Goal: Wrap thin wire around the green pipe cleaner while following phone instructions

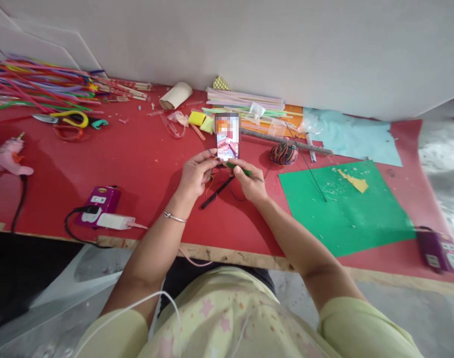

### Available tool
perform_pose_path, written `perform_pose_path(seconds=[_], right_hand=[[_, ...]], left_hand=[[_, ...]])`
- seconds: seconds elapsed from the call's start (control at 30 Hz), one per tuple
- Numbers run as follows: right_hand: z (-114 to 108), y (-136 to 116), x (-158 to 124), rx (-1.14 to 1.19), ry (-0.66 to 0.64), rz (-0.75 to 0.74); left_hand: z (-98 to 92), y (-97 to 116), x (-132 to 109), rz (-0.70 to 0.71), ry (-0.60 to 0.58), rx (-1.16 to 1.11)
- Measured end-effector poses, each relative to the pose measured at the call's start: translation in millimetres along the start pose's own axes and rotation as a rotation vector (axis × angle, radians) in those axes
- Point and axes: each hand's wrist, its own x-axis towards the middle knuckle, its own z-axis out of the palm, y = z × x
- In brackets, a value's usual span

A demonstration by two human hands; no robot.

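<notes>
My left hand (196, 174) is closed in a pinch on a thin strand of yarn in front of the phone. Close beside it, my right hand (251, 181) grips a green-handled crochet hook (243, 170), whose tip meets the left fingers and cannot be made out. A phone (227, 149) with a lit screen stands just beyond both hands. Below them lies a black pen-like stick (216, 193), with loose yarn around it. A multicoloured yarn ball (284, 154) rests to the right of my right hand.
A green sheet (338, 214) with paper scraps lies right. Straws (245, 98), a cardboard tube (176, 95) and a grey rod (286, 139) are behind. Pipe cleaners (44, 82), scissors (72, 119) and a purple power strip (100, 201) lie left. Another purple box (439, 250) sits far right.
</notes>
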Motion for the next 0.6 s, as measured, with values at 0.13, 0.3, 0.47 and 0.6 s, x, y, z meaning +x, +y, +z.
perform_pose_path(seconds=[0.13, 0.3, 0.47, 0.6], right_hand=[[-0.7, -0.3, 0.2, 0.003, 0.004, 0.0], [0.1, -1.2, -0.2, 0.007, 0.004, -0.004], [-2.2, -4.8, -0.1, -0.062, -0.025, -0.061], [-4.4, -8.7, 0.8, -0.111, -0.045, -0.075]], left_hand=[[0.0, 2.3, -0.4, 0.001, -0.014, 0.016], [-2.1, -0.1, 1.7, 0.021, -0.015, 0.037], [-2.3, -0.9, 2.4, 0.028, -0.008, 0.05], [-0.2, 1.7, 1.2, 0.025, 0.002, 0.049]])
